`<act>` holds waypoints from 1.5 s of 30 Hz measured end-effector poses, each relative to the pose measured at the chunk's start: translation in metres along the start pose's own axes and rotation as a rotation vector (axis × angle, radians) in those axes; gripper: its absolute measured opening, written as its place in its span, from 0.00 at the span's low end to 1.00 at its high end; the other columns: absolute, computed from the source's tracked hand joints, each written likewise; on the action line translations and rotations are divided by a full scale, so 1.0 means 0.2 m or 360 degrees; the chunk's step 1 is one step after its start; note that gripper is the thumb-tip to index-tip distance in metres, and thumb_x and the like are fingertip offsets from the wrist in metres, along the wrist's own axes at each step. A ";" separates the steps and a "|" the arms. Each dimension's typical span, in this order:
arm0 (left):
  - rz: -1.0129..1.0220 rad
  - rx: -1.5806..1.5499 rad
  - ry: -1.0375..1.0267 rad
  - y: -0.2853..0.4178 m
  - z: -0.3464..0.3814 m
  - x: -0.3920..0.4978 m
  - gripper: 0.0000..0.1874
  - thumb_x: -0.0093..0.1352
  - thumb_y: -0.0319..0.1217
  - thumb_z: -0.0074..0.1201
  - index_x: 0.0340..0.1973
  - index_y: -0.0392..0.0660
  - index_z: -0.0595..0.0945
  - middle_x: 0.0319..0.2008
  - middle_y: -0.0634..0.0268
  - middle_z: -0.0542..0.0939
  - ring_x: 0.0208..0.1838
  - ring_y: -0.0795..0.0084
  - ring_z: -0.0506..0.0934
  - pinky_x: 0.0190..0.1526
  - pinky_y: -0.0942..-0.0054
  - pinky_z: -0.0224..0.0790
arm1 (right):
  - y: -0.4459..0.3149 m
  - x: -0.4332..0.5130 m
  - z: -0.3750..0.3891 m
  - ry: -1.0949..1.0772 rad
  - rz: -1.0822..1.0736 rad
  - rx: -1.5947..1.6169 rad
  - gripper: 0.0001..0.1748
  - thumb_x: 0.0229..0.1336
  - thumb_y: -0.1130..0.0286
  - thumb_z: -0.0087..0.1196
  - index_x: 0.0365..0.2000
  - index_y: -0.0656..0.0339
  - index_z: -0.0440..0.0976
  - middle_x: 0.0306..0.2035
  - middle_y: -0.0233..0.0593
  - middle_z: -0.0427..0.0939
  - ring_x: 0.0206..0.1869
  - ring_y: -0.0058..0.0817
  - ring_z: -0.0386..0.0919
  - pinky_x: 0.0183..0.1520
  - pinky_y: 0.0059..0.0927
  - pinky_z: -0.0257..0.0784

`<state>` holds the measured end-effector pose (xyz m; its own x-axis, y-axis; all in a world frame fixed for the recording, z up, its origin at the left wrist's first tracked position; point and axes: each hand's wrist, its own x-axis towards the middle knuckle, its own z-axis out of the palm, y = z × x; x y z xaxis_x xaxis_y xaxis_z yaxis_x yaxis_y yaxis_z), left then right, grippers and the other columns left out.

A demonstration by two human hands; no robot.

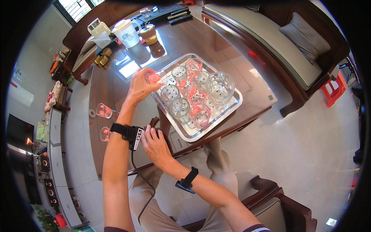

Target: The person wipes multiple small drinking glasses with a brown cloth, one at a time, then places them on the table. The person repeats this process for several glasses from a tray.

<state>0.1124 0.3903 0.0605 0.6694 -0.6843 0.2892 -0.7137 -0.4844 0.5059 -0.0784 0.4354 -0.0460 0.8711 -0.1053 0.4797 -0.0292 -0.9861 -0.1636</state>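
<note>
My left hand (138, 86) grips a drinking glass with a red print (155, 78) at the left rim of a perforated metal tray (185, 134). Several glasses stand on the tray, among them a plain clear glass (179, 110) and a red-patterned one (200, 116). A larger clear glass vessel (220, 87) is at the tray's right side. My right hand (157, 148) lies low near the table's front edge, its fingers beside a small dark brown object (153, 122) and the left wrist's strapped device. I see nothing held in it.
Two red-patterned glasses (103, 111) stand on the glossy table (229, 49) left of my left forearm. Farther back are a white pitcher (126, 34), a lidded amber jar (148, 34) and remote controls (180, 19). A cable (145, 177) hangs from the left wrist device.
</note>
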 end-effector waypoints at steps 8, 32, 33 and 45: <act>0.0309 0.0455 -0.0119 0.13 -0.06 0.07 0.24 0.46 0.32 0.67 0.40 0.44 0.82 0.39 0.57 0.71 0.46 0.54 0.73 0.46 0.58 0.63 | 0.00 0.00 0.02 0.0032 0.0001 0.0031 0.25 0.56 0.68 0.48 0.54 0.69 0.69 0.57 0.57 0.68 0.56 0.42 0.66 0.58 0.41 0.62; 0.0272 0.0203 0.0222 0.09 -0.04 0.01 0.25 0.47 0.29 0.68 0.43 0.43 0.82 0.39 0.60 0.74 0.41 0.62 0.75 0.44 0.67 0.69 | 0.01 0.00 0.05 0.0195 0.0012 0.0126 0.21 0.54 0.70 0.47 0.47 0.71 0.72 0.54 0.57 0.69 0.53 0.41 0.68 0.58 0.38 0.63; 0.0249 0.0077 0.0258 0.07 -0.06 -0.01 0.25 0.48 0.29 0.68 0.44 0.42 0.82 0.40 0.61 0.74 0.42 0.64 0.76 0.44 0.69 0.69 | 0.01 0.01 0.05 0.0201 0.0013 0.0127 0.21 0.54 0.70 0.47 0.47 0.71 0.72 0.54 0.57 0.70 0.53 0.41 0.68 0.57 0.38 0.64; -0.0726 -0.2415 0.0303 -0.03 -0.16 -0.98 0.20 0.67 0.30 0.56 0.54 0.46 0.71 0.53 0.59 0.75 0.51 0.64 0.77 0.50 0.69 0.73 | 0.08 0.08 0.00 0.0160 0.0080 0.0723 0.07 0.50 0.75 0.50 0.33 0.61 0.72 0.37 0.40 0.71 0.45 0.40 0.70 0.44 0.37 0.68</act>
<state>-0.0088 0.5448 0.0259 0.8577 -0.5091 -0.0720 0.3239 0.4264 0.8445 -0.0644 0.4177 -0.0415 0.8217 -0.1857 0.5388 0.1667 -0.8257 -0.5389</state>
